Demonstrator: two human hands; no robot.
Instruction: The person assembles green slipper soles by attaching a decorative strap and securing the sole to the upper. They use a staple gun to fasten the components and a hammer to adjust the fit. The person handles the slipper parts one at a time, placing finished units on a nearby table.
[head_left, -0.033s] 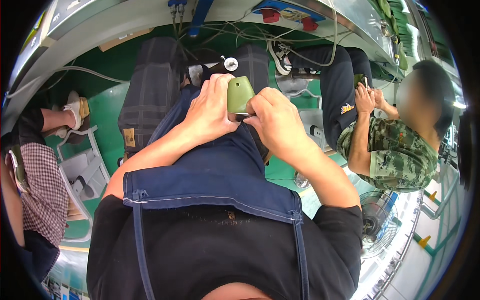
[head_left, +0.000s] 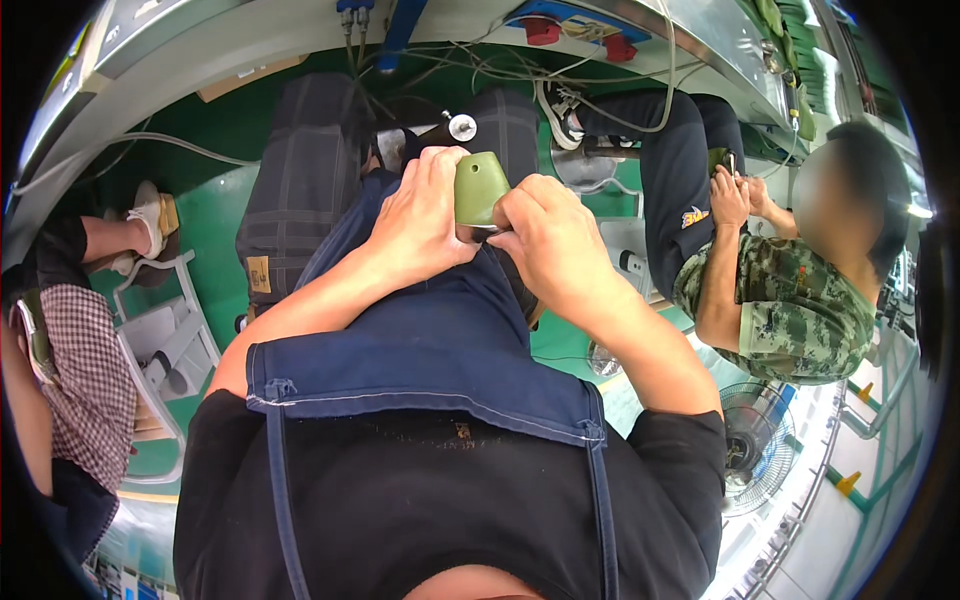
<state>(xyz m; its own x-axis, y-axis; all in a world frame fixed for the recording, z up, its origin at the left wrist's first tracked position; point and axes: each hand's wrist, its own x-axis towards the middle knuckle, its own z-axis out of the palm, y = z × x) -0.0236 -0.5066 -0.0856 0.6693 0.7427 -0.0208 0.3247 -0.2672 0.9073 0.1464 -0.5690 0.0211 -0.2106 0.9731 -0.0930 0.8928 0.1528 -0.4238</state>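
Observation:
A green tapered piece (head_left: 481, 190) with a smooth surface and one small round hole near its far end is held above my lap. My left hand (head_left: 420, 215) wraps round its left side, with the thumb at the near end. On the other side my right hand (head_left: 553, 235) is closed, its curled fingers against the right edge and its thumb tip by the near corner. A thin dark edge shows beneath the near end, between both thumbs. The fingers hide what it belongs to. A blue apron (head_left: 420, 330) lies under my hands.
A metal-edged bench (head_left: 240, 40) with loose cables (head_left: 480, 65) runs ahead of my knees. On the right, a seated co-worker (head_left: 800, 290) in camouflage handles a small green item. Another person (head_left: 85, 350) sits at left beside a white chair (head_left: 165, 345). A fan (head_left: 745, 450) stands behind right.

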